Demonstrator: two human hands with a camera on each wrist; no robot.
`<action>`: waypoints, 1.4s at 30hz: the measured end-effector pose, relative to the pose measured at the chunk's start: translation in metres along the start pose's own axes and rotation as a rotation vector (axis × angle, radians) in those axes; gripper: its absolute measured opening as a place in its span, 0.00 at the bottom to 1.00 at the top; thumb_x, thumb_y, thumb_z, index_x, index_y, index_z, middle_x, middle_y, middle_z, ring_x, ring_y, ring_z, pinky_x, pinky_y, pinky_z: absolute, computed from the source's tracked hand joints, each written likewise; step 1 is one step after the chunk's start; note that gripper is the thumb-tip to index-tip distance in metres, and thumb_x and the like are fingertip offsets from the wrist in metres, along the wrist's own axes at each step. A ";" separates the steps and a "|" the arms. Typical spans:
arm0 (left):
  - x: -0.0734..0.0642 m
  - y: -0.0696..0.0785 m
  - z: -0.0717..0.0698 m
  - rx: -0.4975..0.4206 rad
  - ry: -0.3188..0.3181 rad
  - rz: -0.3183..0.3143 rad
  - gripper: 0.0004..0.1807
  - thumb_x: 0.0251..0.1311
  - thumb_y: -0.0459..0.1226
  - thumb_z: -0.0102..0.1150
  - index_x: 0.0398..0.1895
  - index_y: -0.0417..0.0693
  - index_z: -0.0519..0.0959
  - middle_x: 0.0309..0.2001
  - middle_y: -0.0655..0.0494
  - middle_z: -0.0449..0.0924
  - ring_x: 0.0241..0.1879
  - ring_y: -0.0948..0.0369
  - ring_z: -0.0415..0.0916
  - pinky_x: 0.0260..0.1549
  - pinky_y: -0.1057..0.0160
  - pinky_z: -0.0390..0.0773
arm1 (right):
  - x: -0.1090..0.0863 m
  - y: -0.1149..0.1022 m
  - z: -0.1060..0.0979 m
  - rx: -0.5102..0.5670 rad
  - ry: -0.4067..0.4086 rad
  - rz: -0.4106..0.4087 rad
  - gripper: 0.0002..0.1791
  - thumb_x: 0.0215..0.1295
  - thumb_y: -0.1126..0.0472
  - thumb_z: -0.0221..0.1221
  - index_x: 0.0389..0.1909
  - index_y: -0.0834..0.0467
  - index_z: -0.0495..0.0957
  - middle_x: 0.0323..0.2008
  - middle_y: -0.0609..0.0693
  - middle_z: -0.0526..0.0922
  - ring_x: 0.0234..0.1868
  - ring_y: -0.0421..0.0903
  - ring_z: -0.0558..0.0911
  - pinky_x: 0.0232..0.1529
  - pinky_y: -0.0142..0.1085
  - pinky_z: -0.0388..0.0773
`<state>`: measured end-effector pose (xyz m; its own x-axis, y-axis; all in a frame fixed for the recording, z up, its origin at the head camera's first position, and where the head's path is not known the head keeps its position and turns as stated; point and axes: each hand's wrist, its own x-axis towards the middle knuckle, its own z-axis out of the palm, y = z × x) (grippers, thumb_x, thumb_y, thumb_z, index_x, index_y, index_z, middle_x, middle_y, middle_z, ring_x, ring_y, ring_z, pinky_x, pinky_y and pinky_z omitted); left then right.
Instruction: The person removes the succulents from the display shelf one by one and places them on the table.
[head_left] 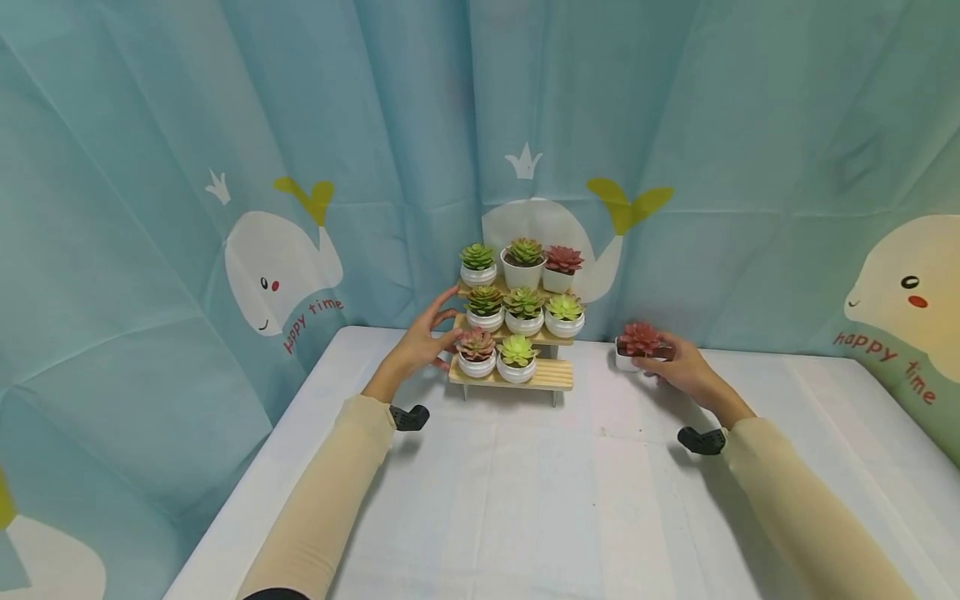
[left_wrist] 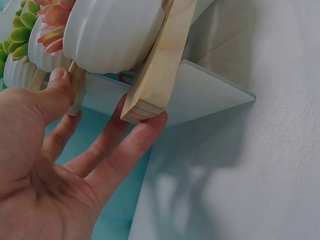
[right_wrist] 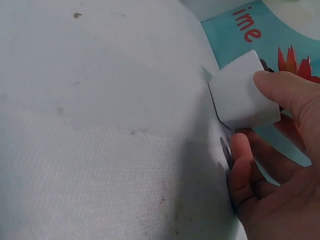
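In the head view, a three-tier wooden plant stand (head_left: 555, 375) holds several potted succulents in white pots. My left hand (head_left: 415, 346) is at the stand's left end. The left wrist view shows its thumb and index finger about the end of the middle board, with other fingers touching the end of the lowest board (left_wrist: 150, 95). Off to the stand's right, my right hand (head_left: 686, 367) grips a red potted succulent (head_left: 640, 337). Its thumb lies against the square white pot (right_wrist: 242, 92) in the right wrist view; the fingers' hold behind the pot is partly hidden.
A pink succulent (head_left: 476, 346) and a light green succulent (head_left: 517, 352) occupy the lowest tier, left and middle. A blue curtain (head_left: 420, 125) with whale prints hangs behind the white-covered table (head_left: 525, 500). The stand's clear side support (left_wrist: 210, 95) meets the tabletop.
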<state>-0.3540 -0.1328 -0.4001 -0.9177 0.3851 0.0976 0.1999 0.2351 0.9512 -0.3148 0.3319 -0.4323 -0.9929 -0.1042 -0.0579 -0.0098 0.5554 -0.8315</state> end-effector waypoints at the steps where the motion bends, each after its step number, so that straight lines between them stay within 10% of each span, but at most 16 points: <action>1: 0.000 0.000 0.000 -0.001 -0.001 0.000 0.42 0.76 0.35 0.55 0.82 0.77 0.49 0.76 0.45 0.61 0.35 0.50 0.86 0.28 0.37 0.85 | 0.000 0.000 0.000 0.003 -0.007 0.005 0.50 0.71 0.49 0.66 0.79 0.69 0.49 0.66 0.74 0.71 0.46 0.45 0.83 0.42 0.33 0.78; 11: -0.001 0.003 0.001 -0.004 0.011 -0.023 0.42 0.76 0.34 0.55 0.82 0.77 0.50 0.75 0.46 0.61 0.36 0.50 0.85 0.29 0.35 0.84 | 0.002 0.005 0.001 0.070 -0.038 -0.032 0.39 0.74 0.57 0.63 0.75 0.69 0.56 0.58 0.70 0.78 0.43 0.47 0.84 0.36 0.36 0.79; 42: -0.002 0.004 0.000 -0.016 -0.003 -0.020 0.42 0.76 0.35 0.56 0.82 0.77 0.49 0.76 0.45 0.60 0.36 0.49 0.85 0.30 0.35 0.84 | -0.010 -0.010 -0.014 -0.041 -0.113 0.017 0.51 0.72 0.49 0.65 0.80 0.65 0.45 0.69 0.74 0.67 0.50 0.52 0.83 0.46 0.38 0.81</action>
<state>-0.3516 -0.1327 -0.3970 -0.9204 0.3833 0.0774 0.1759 0.2289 0.9574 -0.3068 0.3392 -0.4154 -0.9732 -0.1855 -0.1359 0.0000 0.5908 -0.8068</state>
